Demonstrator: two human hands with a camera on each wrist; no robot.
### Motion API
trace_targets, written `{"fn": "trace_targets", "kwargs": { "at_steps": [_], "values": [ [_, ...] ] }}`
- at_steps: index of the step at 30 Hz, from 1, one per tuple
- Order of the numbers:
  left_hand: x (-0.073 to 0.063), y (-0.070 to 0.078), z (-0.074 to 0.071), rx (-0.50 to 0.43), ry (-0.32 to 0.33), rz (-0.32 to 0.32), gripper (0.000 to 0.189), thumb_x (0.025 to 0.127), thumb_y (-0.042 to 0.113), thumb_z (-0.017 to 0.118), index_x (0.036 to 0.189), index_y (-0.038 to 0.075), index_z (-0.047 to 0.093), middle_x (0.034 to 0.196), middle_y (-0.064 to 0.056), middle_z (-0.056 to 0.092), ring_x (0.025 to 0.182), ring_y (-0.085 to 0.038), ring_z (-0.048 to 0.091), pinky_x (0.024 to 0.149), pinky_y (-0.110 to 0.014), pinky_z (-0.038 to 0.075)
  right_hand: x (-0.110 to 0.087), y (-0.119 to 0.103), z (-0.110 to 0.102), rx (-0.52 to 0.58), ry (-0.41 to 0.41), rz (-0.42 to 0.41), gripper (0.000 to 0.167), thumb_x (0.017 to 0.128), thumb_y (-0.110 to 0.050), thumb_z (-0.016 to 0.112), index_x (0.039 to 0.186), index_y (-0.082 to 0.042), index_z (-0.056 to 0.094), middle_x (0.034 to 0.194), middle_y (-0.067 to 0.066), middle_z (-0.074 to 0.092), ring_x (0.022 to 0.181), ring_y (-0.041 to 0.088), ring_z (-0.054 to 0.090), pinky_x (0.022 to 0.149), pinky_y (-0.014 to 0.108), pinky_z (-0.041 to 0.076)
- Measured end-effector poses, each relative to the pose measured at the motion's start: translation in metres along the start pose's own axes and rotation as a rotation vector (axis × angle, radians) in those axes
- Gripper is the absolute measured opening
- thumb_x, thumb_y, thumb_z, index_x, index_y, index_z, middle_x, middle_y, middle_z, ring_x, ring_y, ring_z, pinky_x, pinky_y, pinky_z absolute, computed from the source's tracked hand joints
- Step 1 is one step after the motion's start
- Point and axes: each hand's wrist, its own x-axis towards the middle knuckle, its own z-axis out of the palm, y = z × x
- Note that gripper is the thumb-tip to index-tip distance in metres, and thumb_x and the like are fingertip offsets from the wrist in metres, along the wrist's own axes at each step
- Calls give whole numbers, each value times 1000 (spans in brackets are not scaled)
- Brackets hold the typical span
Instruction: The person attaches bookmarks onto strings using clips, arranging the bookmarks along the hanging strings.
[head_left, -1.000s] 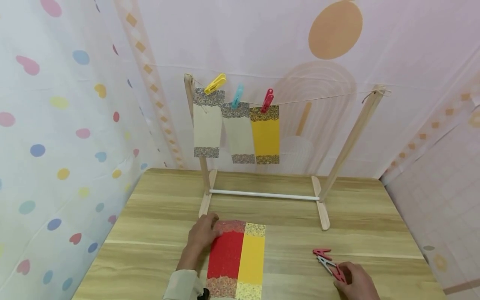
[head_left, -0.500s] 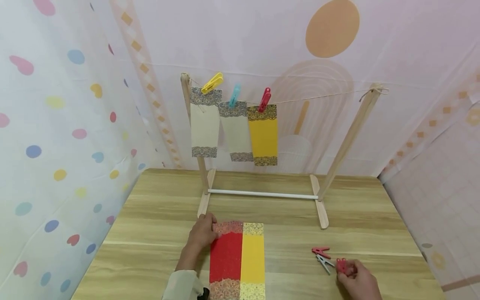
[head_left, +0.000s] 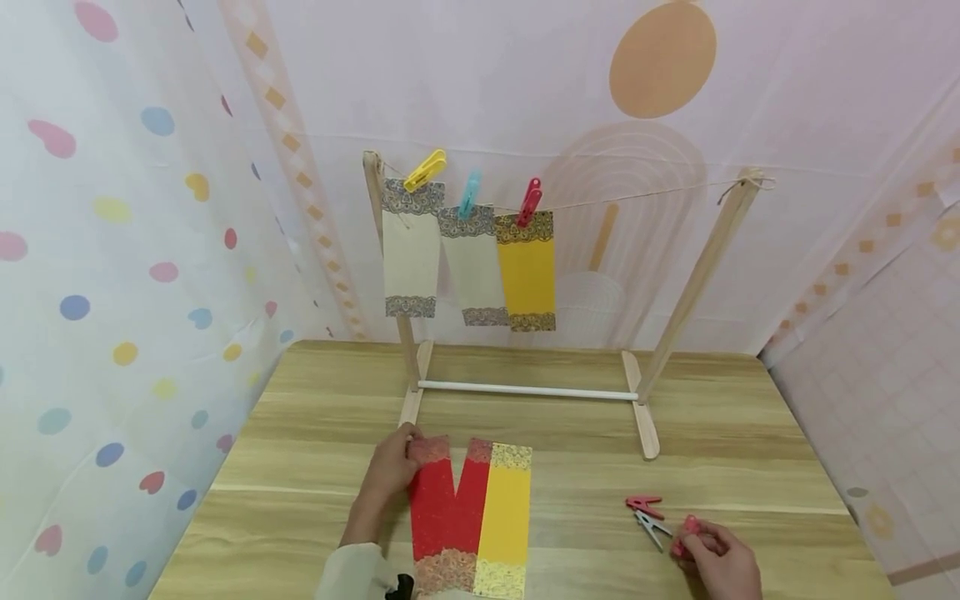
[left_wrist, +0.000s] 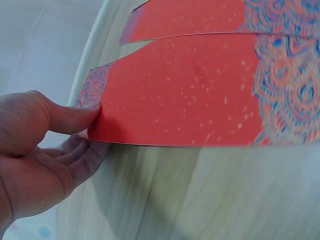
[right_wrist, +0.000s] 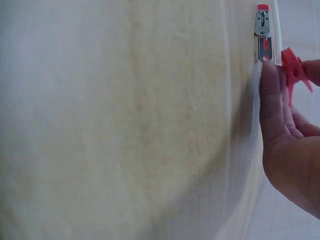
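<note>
My left hand [head_left: 393, 458] pinches the top left corner of a red patterned card [head_left: 430, 508] between thumb and fingers. In the left wrist view that red card [left_wrist: 180, 95] is partly lifted off the table. A second red card [head_left: 476, 483] lies beneath or beside it, fanned apart at the top. Along its right edge lies a yellow card [head_left: 507, 504] with patterned ends. My right hand [head_left: 720, 558] holds a red clothespin [head_left: 686, 533] in its fingertips. Close by on the table rest another red clothespin [head_left: 643, 505] and a grey one [head_left: 652, 527].
Behind stands a wooden frame with two posts [head_left: 697, 292] and a white crossbar [head_left: 525, 389]. From its string [head_left: 637, 197] hang two whitish cards [head_left: 412, 250] and a yellow-orange card [head_left: 531, 271], held by yellow [head_left: 425, 171], blue [head_left: 469, 196] and red clothespins [head_left: 529, 202].
My left hand has drawn one red card leftward, so a gap opens between the two red cards. My right hand has lifted a red clothespin away from the others and turned it.
</note>
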Motion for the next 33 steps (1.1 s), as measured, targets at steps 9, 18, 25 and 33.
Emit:
{"fn": "trace_targets", "kwargs": {
  "at_steps": [9, 18, 25, 33],
  "values": [
    [-1, -1, -16, -154, 31, -120, 28, 82, -7, 66, 110, -8, 63, 89, -13, 69, 75, -19, 62, 65, -34, 52, 1, 1, -8, 98, -41, 8, 42, 83, -14, 81, 113, 9, 61, 77, 0, 72, 68, 5, 65, 60, 23, 53],
    [-2, 12, -38, -276, 57, -162, 23, 92, 0, 70, 111, -9, 62, 94, -17, 72, 82, -20, 68, 65, -30, 53, -3, -5, -4, 139, 71, -9, 34, 83, -11, 80, 106, 9, 65, 79, 4, 73, 68, 3, 64, 59, 21, 54],
    [7, 36, -52, -316, 139, -132, 23, 94, 9, 73, 110, -5, 65, 91, -13, 75, 73, -14, 68, 64, -29, 54, -3, -11, -9, 245, 88, -43, 21, 86, -3, 74, 102, 8, 67, 75, 2, 73, 66, 6, 69, 61, 21, 56],
    [16, 60, -48, -407, 155, -93, 22, 95, 8, 72, 111, -4, 65, 95, -13, 73, 80, -12, 66, 69, -26, 55, -2, -25, -14, 360, 86, -60, 28, 79, -7, 87, 102, 1, 73, 76, -11, 72, 73, 0, 68, 66, 20, 56]
  ]
}}
